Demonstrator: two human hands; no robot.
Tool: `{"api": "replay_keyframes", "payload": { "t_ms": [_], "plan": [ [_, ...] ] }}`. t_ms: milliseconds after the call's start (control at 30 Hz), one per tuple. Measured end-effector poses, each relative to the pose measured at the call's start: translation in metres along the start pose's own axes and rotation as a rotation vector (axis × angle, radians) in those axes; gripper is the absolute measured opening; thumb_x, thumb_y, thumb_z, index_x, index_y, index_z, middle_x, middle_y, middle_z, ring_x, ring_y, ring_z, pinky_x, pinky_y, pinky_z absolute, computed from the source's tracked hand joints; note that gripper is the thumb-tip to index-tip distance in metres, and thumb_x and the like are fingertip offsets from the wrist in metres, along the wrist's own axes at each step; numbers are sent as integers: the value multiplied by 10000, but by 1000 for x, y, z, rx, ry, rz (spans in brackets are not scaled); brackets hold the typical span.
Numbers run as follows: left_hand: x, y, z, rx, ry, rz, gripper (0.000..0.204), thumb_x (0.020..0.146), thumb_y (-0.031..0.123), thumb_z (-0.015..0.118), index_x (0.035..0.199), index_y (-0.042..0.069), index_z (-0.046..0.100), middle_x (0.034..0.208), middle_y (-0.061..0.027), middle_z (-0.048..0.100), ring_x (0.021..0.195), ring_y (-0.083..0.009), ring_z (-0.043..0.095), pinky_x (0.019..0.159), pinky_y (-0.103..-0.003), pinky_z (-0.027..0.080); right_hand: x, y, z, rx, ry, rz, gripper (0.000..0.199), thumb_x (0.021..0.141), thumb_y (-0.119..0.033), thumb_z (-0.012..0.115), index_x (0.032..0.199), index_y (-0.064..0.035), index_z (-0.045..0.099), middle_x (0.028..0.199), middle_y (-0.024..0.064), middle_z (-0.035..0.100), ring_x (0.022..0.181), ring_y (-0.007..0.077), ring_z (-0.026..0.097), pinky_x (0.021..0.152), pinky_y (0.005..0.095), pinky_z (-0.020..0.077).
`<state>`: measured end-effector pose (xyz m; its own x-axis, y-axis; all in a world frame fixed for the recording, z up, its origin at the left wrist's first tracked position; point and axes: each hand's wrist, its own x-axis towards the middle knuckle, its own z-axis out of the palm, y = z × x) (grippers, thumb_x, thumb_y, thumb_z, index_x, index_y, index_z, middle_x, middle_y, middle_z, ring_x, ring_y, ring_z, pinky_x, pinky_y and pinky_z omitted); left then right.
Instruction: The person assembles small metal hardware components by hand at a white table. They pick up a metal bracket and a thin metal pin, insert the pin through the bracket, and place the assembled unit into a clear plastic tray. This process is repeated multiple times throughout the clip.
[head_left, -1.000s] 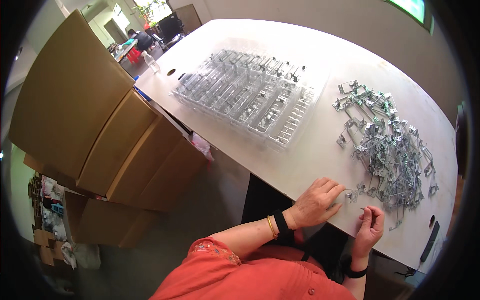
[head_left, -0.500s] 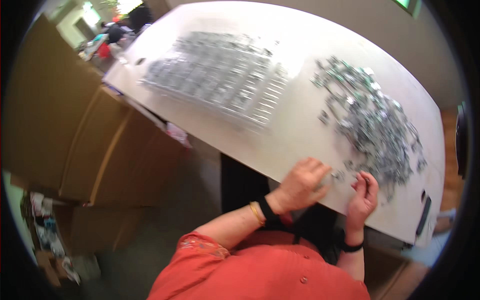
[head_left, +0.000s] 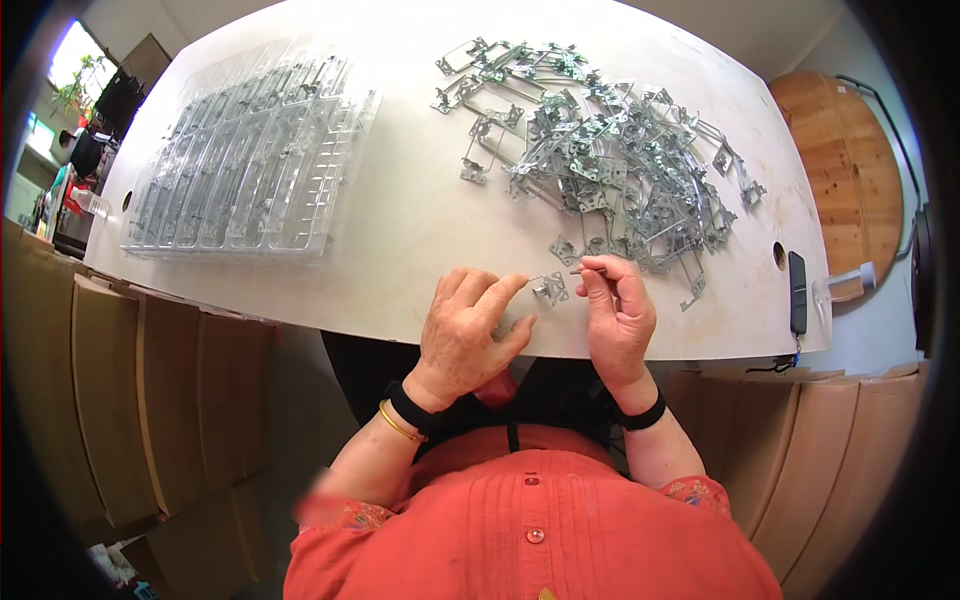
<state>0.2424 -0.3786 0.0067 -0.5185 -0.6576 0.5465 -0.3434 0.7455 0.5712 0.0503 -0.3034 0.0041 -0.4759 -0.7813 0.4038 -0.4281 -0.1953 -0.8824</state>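
My left hand (head_left: 468, 328) is over the table's near edge, its thumb and fingers curved and apart, with nothing visible between them. Close to its index fingertip lies a small grey metal bracket (head_left: 549, 289) with cut-out holes; I cannot tell whether the finger touches it. Just right of the bracket, my right hand (head_left: 620, 318) pinches a small thin metal piece (head_left: 577, 271) between thumb and index finger. Only the tip of that piece shows. Beyond both hands spreads a tangled pile of metal brackets with rods (head_left: 620, 170).
Clear plastic trays (head_left: 325, 215), with metal parts in their long compartments, stand at the left of the white table (head_left: 400, 240). A black bar-shaped object (head_left: 797, 292) sits at the right edge near a hole. Cardboard boxes (head_left: 165, 410) flank the table below.
The view has swung so the table now appears level and is sharper. My left hand's fingers are spread wider beside the bracket. My right hand keeps its pinch.
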Motion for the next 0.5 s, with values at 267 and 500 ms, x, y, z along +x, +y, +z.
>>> {"api": "replay_keyframes", "payload": {
  "t_ms": [267,500],
  "plan": [
    [-1,-1,0,2,18,5,498,753,145,874,1228,93,734,939,-87,646,872,-297,592,830,-421,499,3,-8,7,-112,-61,-112,146,1003,16,714,1143,-25,721,1013,80,708,815,148,668,737,286,558],
    [-1,0,-1,-11,24,10,487,764,156,875,1226,90,734,894,-78,614,827,-287,574,794,-417,488,5,-7,7,-183,-73,-161,166,970,32,738,1123,-30,716,1001,104,722,834,210,691,747,312,563]
  ]
}}
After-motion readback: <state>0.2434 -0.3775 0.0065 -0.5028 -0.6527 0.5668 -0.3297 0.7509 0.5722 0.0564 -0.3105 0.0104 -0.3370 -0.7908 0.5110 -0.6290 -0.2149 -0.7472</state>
